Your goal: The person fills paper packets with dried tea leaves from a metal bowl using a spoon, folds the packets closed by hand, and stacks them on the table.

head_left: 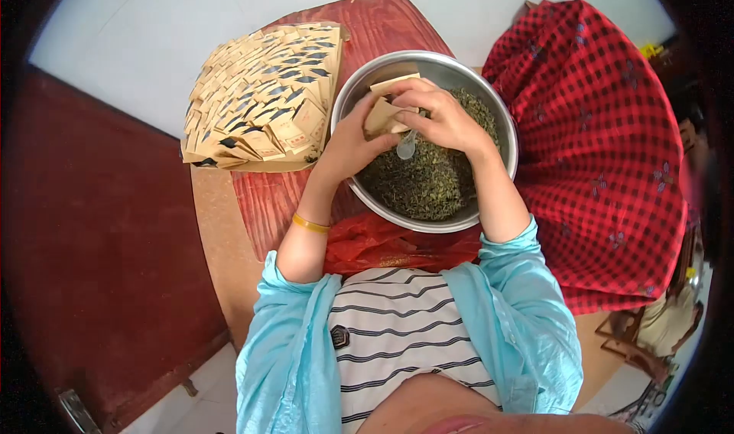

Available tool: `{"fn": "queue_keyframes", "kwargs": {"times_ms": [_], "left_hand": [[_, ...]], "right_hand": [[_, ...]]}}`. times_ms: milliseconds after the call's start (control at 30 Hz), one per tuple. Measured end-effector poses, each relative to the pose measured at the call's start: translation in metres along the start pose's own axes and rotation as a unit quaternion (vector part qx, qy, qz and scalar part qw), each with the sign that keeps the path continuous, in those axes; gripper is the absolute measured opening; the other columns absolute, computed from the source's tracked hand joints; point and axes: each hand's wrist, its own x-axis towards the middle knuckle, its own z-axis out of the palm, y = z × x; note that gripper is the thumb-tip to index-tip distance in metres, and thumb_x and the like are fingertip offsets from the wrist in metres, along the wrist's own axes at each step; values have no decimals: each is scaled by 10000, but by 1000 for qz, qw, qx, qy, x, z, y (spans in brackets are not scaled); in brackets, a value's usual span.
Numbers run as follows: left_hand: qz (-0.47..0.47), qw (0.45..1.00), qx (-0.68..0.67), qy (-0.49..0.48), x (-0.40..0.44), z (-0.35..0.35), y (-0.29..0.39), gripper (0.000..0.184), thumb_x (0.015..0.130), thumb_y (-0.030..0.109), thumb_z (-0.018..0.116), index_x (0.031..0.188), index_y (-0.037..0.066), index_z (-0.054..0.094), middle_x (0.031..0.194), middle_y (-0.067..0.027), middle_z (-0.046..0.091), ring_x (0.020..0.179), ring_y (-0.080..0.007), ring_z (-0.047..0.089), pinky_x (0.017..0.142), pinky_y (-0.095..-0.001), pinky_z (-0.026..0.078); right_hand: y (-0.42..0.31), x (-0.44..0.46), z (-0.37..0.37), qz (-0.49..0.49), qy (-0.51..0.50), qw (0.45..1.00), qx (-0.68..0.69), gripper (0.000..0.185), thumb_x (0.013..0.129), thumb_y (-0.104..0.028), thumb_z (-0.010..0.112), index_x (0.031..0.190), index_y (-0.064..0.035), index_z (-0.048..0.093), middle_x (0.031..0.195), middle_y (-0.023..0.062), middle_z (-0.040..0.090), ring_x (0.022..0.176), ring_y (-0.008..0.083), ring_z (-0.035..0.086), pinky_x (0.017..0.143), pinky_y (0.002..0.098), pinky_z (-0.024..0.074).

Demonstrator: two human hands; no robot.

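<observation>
A wide metal bowl (511,155) in front of me holds dried green leaves (432,182). Over its far left part, my left hand (353,145) is closed around a small brown paper packet (380,117). My right hand (443,119) meets it from the right, fingers bent at the packet. A small translucent plastic spoon (406,149) sticks out below the right fingers, its bowl end above the leaves; the grip on its handle is mostly hidden. Another piece of tan paper (394,82) shows behind the fingers.
Left of the bowl, a shallow cardboard box (336,59) is packed with many filled brown packets (267,97). Both stand on a red wooden table (375,22). A red plastic bag (382,243) lies below the bowl. Red-black checked cloth (589,151) covers something at right.
</observation>
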Motion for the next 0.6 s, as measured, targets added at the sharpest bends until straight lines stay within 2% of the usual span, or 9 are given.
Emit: {"fn": "queue_keyframes", "kwargs": {"times_ms": [33, 67, 167, 200, 333, 467, 533, 567, 600], "left_hand": [[7, 994, -89, -59, 2, -1, -8, 646, 811, 203, 749, 1365, 30, 467, 1140, -142, 640, 1011, -278, 635, 895, -363, 493], [19, 986, -130, -101, 3, 0, -15, 455, 850, 117, 686, 1266, 14, 530, 1035, -83, 659, 895, -192, 632, 824, -330, 507], [-75, 966, -190, -162, 7, 1, -22, 275, 886, 56, 612, 1152, 8, 561, 924, -56, 662, 787, -146, 625, 738, -299, 510], [-67, 969, -203, -126, 6, 4, -17, 166, 906, 23, 558, 1071, 5, 571, 860, -34, 646, 724, -110, 601, 681, -273, 497], [-74, 976, -189, -83, 7, 9, -16, 172, 912, 31, 554, 1080, 4, 576, 862, -42, 642, 736, -116, 601, 681, -277, 497], [-62, 985, -144, -68, 6, 8, -10, 187, 902, 43, 584, 1085, 9, 585, 866, -47, 636, 772, -129, 603, 702, -288, 496], [-66, 986, -135, -70, 5, 12, -8, 191, 895, 49, 601, 1082, 11, 591, 872, -48, 638, 792, -136, 604, 718, -295, 495], [-37, 988, -138, -64, 6, 14, -9, 203, 877, 52, 626, 1074, 12, 599, 885, -57, 642, 812, -148, 605, 737, -305, 493], [-8, 989, -140, -56, 6, 15, -10, 217, 858, 56, 650, 1067, 13, 608, 898, -65, 645, 832, -160, 605, 756, -315, 490]], "right_hand": [[0, 1, -2, -8, -10, 1000, -1, 160, 835, -64, 664, 970, 20, 647, 1153, 131, 623, 1088, 313, 582, 915, 392, 469], [-1, 1, -3, -11, 3, 1000, 9, 159, 831, -59, 668, 970, 16, 649, 1154, 132, 624, 1088, 312, 582, 914, 391, 469], [-6, 0, 1, 2, 33, 999, 6, 178, 807, -53, 694, 974, -5, 656, 1151, 115, 628, 1091, 299, 581, 912, 382, 471], [-12, 1, -1, 15, 51, 997, -55, 190, 796, -56, 704, 974, -12, 658, 1133, 104, 635, 1074, 288, 589, 896, 377, 477], [-24, 1, -3, 0, 91, 979, -180, 215, 778, -76, 722, 982, -37, 666, 1042, 81, 659, 921, 243, 640, 769, 349, 510], [-27, -2, 3, 35, 53, 990, -126, 214, 784, -84, 718, 988, -44, 669, 940, 94, 665, 738, 217, 649, 642, 337, 507], [-25, -4, 3, 64, 43, 993, -91, 212, 785, -142, 710, 972, -52, 668, 844, 130, 676, 704, 327, 648, 662, 399, 525], [-27, -4, 0, 65, 42, 993, -91, 212, 785, -142, 710, 972, -52, 668, 844, 130, 676, 704, 327, 648, 662, 399, 525], [-29, -3, -6, 104, -40, 990, -86, 208, 789, -154, 709, 964, -48, 667, 824, 148, 668, 715, 344, 645, 656, 406, 520]]}}
